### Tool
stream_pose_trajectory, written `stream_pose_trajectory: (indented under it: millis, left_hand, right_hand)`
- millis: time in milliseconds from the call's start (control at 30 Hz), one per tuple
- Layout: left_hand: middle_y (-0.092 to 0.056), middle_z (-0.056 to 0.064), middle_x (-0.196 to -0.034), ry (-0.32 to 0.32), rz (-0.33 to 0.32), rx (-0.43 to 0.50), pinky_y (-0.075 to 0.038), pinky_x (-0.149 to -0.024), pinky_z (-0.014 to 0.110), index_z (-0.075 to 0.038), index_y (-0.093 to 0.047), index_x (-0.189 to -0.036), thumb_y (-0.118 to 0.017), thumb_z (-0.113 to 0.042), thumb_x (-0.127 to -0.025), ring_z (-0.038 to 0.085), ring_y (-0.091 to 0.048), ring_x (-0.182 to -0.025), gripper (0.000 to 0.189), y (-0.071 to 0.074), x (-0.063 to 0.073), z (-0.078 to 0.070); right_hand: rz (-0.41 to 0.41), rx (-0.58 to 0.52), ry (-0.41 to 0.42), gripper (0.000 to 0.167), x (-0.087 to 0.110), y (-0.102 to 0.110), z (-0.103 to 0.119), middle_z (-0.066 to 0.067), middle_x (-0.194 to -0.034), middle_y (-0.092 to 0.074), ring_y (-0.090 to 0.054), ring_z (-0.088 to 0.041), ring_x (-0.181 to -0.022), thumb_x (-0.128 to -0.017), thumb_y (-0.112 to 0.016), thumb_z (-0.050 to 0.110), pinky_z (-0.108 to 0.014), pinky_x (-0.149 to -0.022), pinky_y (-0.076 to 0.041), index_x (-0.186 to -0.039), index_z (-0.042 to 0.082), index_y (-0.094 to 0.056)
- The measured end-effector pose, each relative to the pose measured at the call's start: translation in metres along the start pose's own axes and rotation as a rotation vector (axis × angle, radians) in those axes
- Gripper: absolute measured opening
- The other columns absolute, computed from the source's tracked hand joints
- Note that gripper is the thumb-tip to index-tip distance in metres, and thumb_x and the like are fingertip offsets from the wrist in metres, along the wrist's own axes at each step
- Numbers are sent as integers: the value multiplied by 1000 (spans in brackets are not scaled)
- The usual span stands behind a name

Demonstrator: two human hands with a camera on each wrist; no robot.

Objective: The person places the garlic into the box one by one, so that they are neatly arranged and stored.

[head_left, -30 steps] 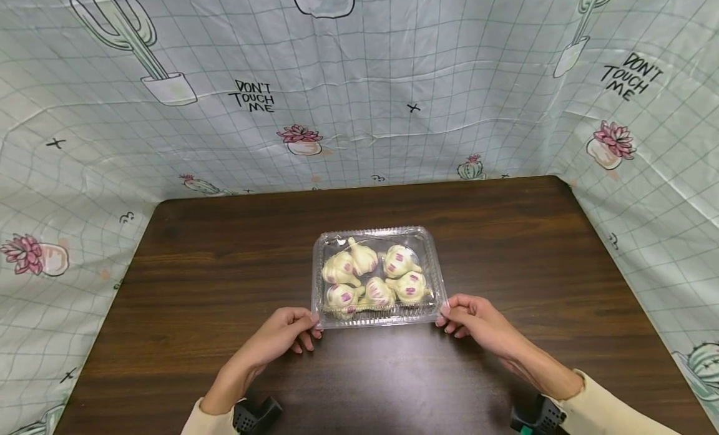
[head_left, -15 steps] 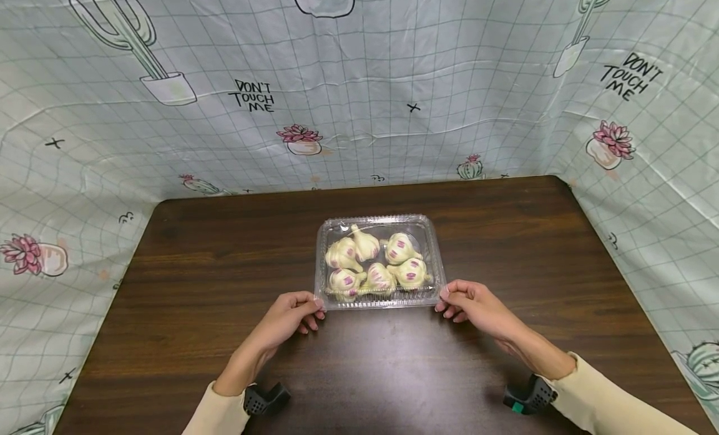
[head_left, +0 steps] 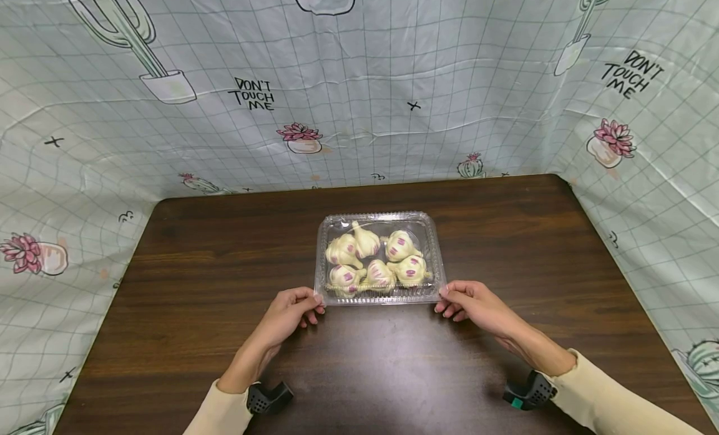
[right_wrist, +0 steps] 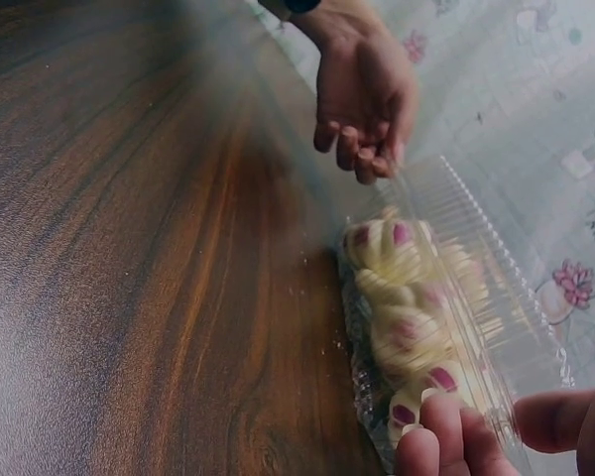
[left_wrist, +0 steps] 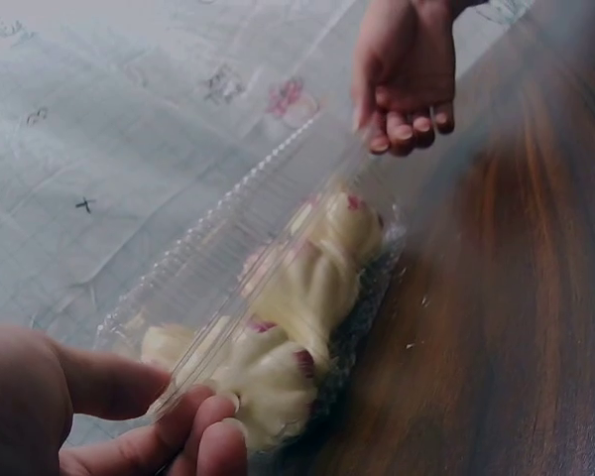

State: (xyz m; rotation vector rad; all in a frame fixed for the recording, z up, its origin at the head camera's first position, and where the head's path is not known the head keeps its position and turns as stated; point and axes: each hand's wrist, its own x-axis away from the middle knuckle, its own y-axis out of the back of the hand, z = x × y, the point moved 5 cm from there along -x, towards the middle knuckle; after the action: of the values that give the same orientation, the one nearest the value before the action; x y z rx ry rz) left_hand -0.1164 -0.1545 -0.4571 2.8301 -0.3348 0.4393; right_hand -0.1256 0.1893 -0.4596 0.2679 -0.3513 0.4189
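Observation:
A clear plastic clamshell container (head_left: 387, 302) with its lid over it stands mid-table. Inside lie several garlic bulbs (head_left: 366, 242), cream with purple patches, in two rows. My left hand (head_left: 292, 311) pinches the rim at the near left corner between thumb and fingers. At the near right corner my right hand (head_left: 470, 305) pinches the rim the same way. In the left wrist view, the left thumb and fingers (left_wrist: 129, 388) hold the lip, with garlic right below. The right wrist view shows the right fingers (right_wrist: 444, 428) on the opposite end of that lip.
Dark wood table (head_left: 224, 254) surface surrounds the container on all sides. A pale grid curtain (head_left: 359, 67) printed with cacti and words hangs behind the table and along both sides. Black devices (head_left: 268, 397) are strapped at both wrists.
The container has slid away from me toward the back of the table, with both hands moving along on its corners. Over the last half second the motion is very small.

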Motion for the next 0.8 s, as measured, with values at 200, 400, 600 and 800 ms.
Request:
stream_pose_trajectory:
  millis: [200, 400, 600, 800]
  left_hand:
    - [-67, 1, -83, 3, -27, 12, -46, -62, 23, 5, -69, -99, -59, -9, -105, 12, -60, -70, 18, -1, -1, 1]
    - [-68, 2, -83, 2, -26, 5, -45, -61, 23, 5, -70, -99, -60, -10, -105, 13, -60, -69, 18, -1, 0, 1]
    - [-69, 1, -83, 6, -28, 7, -45, -62, 23, 5, -70, -100, -60, -11, -105, 13, -60, -69, 19, -1, 0, 1]
    - [-69, 1, -83, 13, -24, 6, -45, -61, 23, 4, -70, -99, -60, -11, -105, 13, -60, -69, 19, 0, -1, 2]
  right_hand:
    - [9, 17, -10, 33, 1, -1, 2, -1, -94, -73, -66, -16, -87, -112, -53, 17, -28, -77, -59, -117, -11, -68]
    - [12, 38, -9, 33, 2, -1, 2, -2, -94, -73, -66, -18, -89, -111, -54, 18, -29, -77, -58, -116, -11, -68]
    - [16, 50, -6, 33, 1, 0, 2, 0, -92, -74, -66, -17, -88, -112, -53, 18, -29, -77, -57, -115, -10, -70]
    - [9, 48, 10, 32, 1, 0, 1, 1, -91, -74, -65, -14, -85, -112, -53, 17, -28, -76, -57, -113, -10, -70]
